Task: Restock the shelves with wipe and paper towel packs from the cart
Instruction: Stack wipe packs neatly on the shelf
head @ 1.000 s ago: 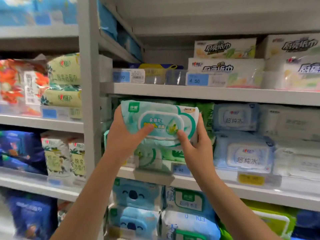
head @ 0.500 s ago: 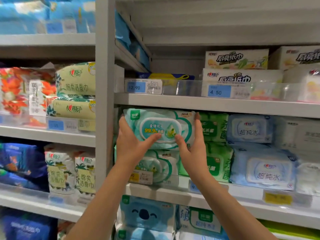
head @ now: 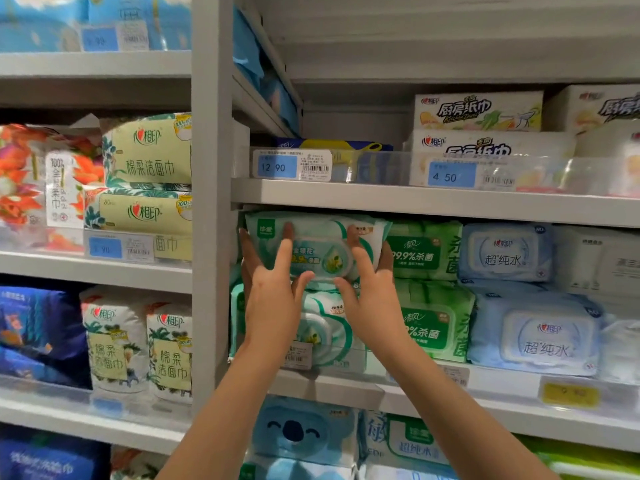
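Observation:
A mint-green wipe pack [head: 322,251] with a white flip lid lies on top of a matching pack [head: 325,327], at the left end of the middle shelf [head: 502,389], just under the shelf board above. My left hand [head: 273,289] is at its left end, straight fingers spread over the front and left side, thumb under the lower edge. At the pack's right end is my right hand [head: 367,292], forefinger straight on the front, other fingers along the right side, thumb below. The cart is out of view.
Green packs [head: 426,251] and pale blue packs [head: 505,251] fill the same shelf to the right. Kitchen-towel boxes [head: 478,112] stand on the shelf above, behind price tags. A grey upright post [head: 211,237] borders the left. Cotton-tissue packs [head: 149,154] fill the left bay.
The pack has gone from held in front of the shelf to deep in the gap on top of the stack. Both hands followed it in, fingers now flattened on its front.

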